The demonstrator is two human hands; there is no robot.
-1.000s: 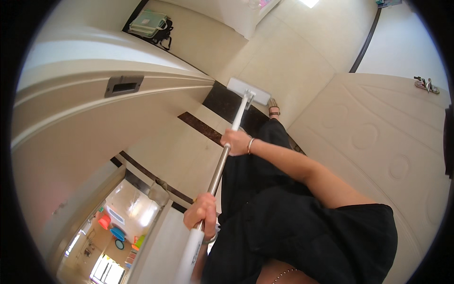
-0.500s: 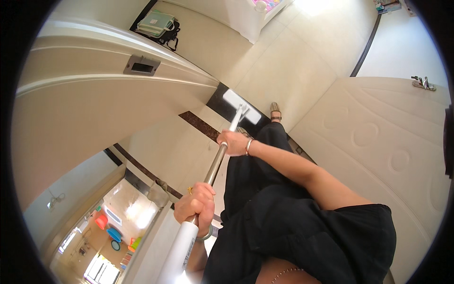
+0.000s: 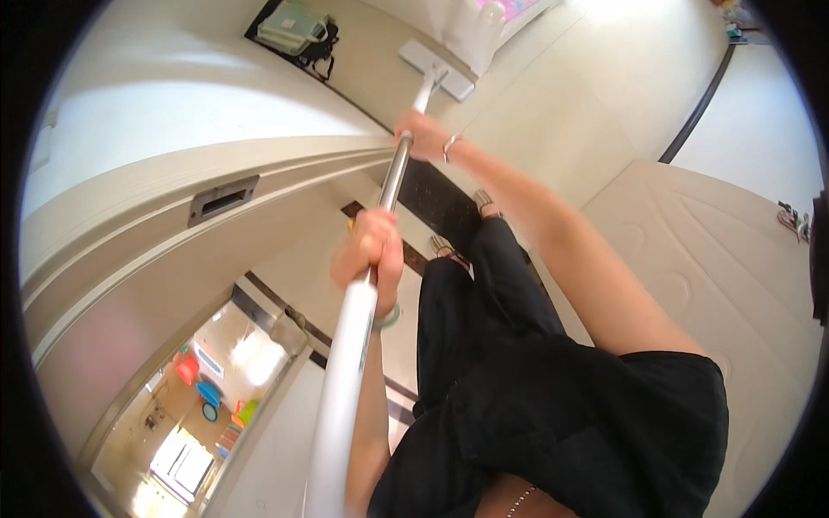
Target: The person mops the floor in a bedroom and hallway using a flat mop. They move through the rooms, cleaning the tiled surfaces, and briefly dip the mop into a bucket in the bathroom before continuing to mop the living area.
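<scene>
I hold a long mop by its pole [image 3: 350, 345], white near me and metal further down. My left hand [image 3: 370, 257] grips the pole at mid-length, with a pale green bangle on that wrist. My right hand [image 3: 423, 136] grips the metal part lower down, arm stretched out, a thin bracelet on the wrist. The flat white mop head [image 3: 436, 69] lies on the cream floor far ahead, close to a white bed cover [image 3: 471, 26]. My black trousers and sandalled feet [image 3: 479, 203] stand over a dark floor strip.
A cream door [image 3: 173, 250] with a metal recessed handle [image 3: 223, 200] curves along my left. A green and black bag [image 3: 298, 30] lies on the floor at the top. A padded cream panel [image 3: 743, 285] fills the right. A glossy surface at the lower left reflects coloured objects [image 3: 207, 397].
The mop head has slid away from my feet towards the bed cover. Both hands pushed forward along with the pole, and the view tilted so the door handle sits lower.
</scene>
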